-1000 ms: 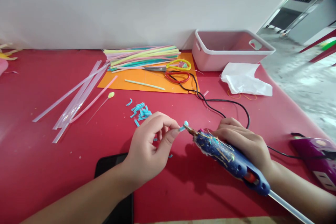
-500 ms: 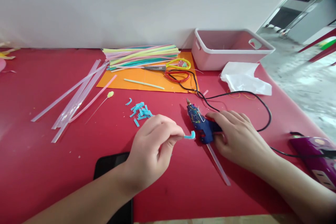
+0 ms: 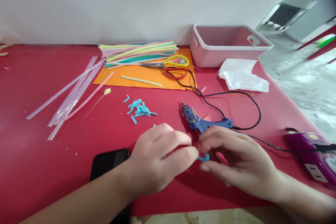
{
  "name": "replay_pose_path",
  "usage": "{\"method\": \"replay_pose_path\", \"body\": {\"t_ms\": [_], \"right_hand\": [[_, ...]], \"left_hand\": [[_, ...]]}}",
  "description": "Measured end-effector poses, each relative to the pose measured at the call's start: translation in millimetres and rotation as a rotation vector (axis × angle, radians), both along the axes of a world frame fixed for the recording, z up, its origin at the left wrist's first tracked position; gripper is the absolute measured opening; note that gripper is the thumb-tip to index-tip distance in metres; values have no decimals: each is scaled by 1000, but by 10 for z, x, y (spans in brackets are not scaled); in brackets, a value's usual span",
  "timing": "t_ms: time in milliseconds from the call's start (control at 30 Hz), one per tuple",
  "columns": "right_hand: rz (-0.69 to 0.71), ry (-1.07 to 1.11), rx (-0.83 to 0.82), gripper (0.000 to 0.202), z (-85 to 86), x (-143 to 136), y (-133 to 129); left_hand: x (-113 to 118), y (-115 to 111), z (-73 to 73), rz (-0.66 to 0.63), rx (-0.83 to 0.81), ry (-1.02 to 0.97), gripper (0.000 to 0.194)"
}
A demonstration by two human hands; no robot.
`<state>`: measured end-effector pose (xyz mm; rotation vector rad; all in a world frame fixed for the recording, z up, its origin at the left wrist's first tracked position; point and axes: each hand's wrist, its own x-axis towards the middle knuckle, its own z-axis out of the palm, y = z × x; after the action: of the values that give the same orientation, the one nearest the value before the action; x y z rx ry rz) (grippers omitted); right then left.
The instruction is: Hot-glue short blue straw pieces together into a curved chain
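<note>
Between the fingertips of my left hand (image 3: pixel 165 157) is a short curled blue piece (image 3: pixel 204 158), its bent end sticking out to the right. My right hand (image 3: pixel 236 161) is beside that end, thumb and fingers apart around it. Just beyond my right hand a blue glue gun (image 3: pixel 201 122) lies on the red table, its metal tip pointing to the upper left. A small pile of cut blue pieces (image 3: pixel 140 108) lies beyond my left hand, with one curled piece (image 3: pixel 126 98) apart from it.
Clear glue sticks (image 3: pixel 76 96) and a yellow-tipped wire (image 3: pixel 107 91) lie left. Colourful pipe cleaners (image 3: pixel 141 53) and scissors (image 3: pixel 154 65) rest on orange card (image 3: pixel 141 83). A pink bin (image 3: pixel 212 56), white paper (image 3: pixel 243 75), purple power strip (image 3: pixel 309 154) and black phone (image 3: pixel 109 162) surround the work area.
My right hand has let go of the glue gun and moved nearer to me and left. My left hand has shifted right and nearer with the blue piece, and the two hands are now close together.
</note>
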<state>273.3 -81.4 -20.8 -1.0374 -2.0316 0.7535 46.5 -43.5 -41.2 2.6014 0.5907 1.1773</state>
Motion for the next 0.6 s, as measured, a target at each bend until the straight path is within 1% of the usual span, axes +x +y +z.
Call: {"method": "replay_pose_path", "body": {"t_ms": [33, 100, 233, 367, 600], "right_hand": [[4, 1, -4, 5, 5, -3, 6], [27, 8, -9, 4, 18, 1, 12], [51, 12, 11, 6, 40, 8, 3], [46, 15, 24, 7, 50, 8, -15], [68, 18, -21, 11, 66, 33, -14]], "left_hand": [[-1, -1, -2, -3, -4, 2, 13], [-1, -2, -15, -15, -11, -4, 14], [8, -3, -33, -57, -41, -16, 14], [20, 3, -29, -92, -90, -42, 20], [7, 32, -40, -137, -133, -47, 26]]}}
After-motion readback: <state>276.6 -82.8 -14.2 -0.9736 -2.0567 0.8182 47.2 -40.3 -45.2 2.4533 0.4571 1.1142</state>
